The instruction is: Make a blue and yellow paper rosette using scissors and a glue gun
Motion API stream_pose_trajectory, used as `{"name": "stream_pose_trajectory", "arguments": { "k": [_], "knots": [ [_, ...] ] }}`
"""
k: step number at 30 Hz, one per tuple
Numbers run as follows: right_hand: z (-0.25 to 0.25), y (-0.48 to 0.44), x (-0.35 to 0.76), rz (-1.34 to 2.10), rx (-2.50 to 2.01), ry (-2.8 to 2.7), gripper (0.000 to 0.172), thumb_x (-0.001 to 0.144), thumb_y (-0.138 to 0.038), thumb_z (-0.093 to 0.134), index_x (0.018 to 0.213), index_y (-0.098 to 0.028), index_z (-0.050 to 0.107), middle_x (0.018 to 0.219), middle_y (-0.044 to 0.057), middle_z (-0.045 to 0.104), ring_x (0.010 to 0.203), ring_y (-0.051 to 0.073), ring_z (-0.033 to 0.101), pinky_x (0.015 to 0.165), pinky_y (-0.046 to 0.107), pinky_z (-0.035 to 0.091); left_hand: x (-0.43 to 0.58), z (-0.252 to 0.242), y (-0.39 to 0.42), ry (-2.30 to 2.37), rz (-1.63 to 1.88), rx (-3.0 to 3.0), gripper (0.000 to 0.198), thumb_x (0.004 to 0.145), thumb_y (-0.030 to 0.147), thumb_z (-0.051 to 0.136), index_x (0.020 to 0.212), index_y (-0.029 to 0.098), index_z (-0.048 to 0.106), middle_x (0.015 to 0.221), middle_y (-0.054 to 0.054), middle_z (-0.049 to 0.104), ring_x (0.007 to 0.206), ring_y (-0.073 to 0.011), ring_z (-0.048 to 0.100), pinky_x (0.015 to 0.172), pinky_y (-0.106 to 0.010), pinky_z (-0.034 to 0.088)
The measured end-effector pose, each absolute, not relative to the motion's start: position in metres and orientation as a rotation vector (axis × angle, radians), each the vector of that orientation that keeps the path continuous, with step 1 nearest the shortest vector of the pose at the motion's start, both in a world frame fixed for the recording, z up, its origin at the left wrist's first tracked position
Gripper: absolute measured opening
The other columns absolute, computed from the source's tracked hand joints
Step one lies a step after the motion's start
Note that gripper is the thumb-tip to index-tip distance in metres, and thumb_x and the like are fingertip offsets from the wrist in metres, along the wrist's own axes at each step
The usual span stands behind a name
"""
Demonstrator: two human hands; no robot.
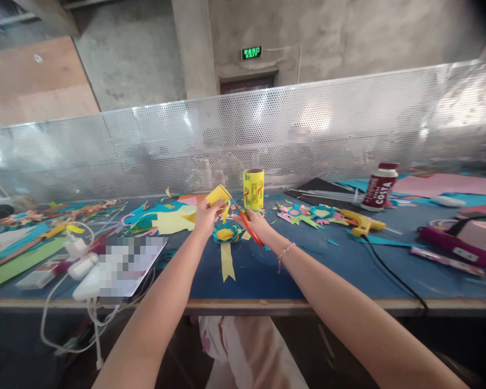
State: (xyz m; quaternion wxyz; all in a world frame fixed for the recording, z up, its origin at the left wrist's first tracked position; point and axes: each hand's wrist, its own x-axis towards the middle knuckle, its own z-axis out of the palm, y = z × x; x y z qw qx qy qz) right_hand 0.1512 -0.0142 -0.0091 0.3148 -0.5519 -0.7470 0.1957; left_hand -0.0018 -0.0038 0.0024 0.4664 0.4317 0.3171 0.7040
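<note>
My left hand [206, 215] pinches a small piece of yellow paper [217, 195] and holds it up above the blue table [340, 265]. My right hand [256, 222] grips orange-handled scissors [249, 224] whose blades reach up into the yellow paper. Just below both hands lies a paper rosette [225, 234] in blue and yellow with a yellow ribbon tail hanging toward me. A yellow tube-shaped can [253, 188] stands upright right behind the hands.
Coloured paper scraps and cut flowers [308, 214] litter the table. A yellow glue gun [362, 222] with a black cord lies to the right, a dark bottle [379, 186] behind it. White chargers and cables [81, 265] sit at left. A perforated metal screen [267, 135] backs the table.
</note>
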Motion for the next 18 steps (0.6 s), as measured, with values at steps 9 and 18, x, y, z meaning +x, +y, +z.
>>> {"name": "stream_pose_trajectory", "arguments": {
  "k": [9, 18],
  "knots": [
    [-0.008, -0.0164, 0.1506, 0.483, -1.475, -1.979, 0.042, 0.083, -0.054, 0.049, 0.098, -0.016, 0.058, 0.092, 0.009, 0.066, 0.087, 0.019, 0.06, 0.067, 0.023, 0.04, -0.0013, 0.0041, -0.0057, 0.777, 1.718, 1.065, 0.032, 0.054, 0.023, 0.078, 0.082, 0.014, 0.066, 0.077, -0.003, 0.069, 0.066, -0.0123, 0.065, 0.058, -0.019, 0.045],
    [-0.009, -0.0155, 0.1497, 0.415, -1.468, -1.983, 0.04, 0.082, -0.054, 0.049, 0.09, -0.017, 0.059, 0.084, 0.007, 0.066, 0.078, 0.017, 0.06, 0.065, 0.023, 0.04, -0.0021, 0.0038, -0.0046, 0.794, 1.716, 1.079, 0.033, 0.054, 0.024, 0.078, 0.083, 0.014, 0.066, 0.077, -0.003, 0.069, 0.068, -0.0132, 0.066, 0.058, -0.02, 0.045]
  ]
}}
